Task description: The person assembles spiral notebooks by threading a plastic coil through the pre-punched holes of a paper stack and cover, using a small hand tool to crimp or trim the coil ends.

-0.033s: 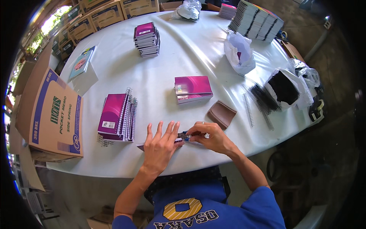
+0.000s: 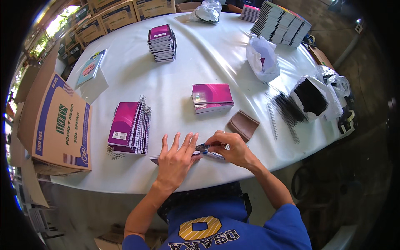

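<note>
My left hand (image 2: 174,161) lies flat, fingers spread, over a small notebook (image 2: 154,160) near the table's front edge. Most of that notebook is hidden beneath it. Closed fingers of my right hand (image 2: 234,151) grip pliers (image 2: 203,148) with a dark metal head and blue on the handles. The plier jaws sit at the notebook's edge beside my left thumb; what they bite on is hidden. To the left stands a stack of magenta notebooks (image 2: 123,123) with wire coils sticking out. Ahead lie magenta notebooks (image 2: 212,94), and beside my right hand is a brown curved block (image 2: 243,125).
Loose dark spiral coils (image 2: 285,109) lie to the right, by a white bag (image 2: 330,100) with black contents. Another white plastic bag (image 2: 261,62) stands farther back. A notebook pile (image 2: 162,43) is at the far side. An open cardboard box (image 2: 62,125) flanks the table's left edge.
</note>
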Available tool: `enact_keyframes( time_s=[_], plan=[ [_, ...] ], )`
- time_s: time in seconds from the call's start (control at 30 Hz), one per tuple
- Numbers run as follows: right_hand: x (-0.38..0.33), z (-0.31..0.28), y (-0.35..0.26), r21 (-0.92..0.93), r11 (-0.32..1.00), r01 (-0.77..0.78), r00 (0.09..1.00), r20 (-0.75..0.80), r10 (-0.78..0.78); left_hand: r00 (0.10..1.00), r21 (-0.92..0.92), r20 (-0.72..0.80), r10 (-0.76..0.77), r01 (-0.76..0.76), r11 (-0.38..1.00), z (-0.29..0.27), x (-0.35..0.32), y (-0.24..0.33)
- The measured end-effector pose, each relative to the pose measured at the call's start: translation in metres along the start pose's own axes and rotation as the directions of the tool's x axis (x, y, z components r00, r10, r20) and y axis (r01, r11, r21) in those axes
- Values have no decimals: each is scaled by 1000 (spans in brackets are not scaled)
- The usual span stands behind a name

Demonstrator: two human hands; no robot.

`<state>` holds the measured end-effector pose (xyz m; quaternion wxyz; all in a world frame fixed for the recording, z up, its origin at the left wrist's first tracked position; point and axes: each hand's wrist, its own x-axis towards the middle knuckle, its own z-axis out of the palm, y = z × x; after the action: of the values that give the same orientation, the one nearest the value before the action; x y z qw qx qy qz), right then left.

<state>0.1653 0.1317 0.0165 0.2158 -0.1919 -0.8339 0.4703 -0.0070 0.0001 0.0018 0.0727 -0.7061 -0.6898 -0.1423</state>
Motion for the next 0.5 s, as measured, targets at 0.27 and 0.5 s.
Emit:
enact_keyframes(
  time_s=[0.27, 0.5],
  plan=[
    [6, -1, 5, 55, 987, 152, 982, 104, -157, 1000, 0, -2, 0, 0, 1000, -2, 0, -2],
    [1, 3, -4, -247, 962, 115, 982, 174, -72, 1000, -106, -8, -7, 6, 994, -5, 5, -2]
  ],
)
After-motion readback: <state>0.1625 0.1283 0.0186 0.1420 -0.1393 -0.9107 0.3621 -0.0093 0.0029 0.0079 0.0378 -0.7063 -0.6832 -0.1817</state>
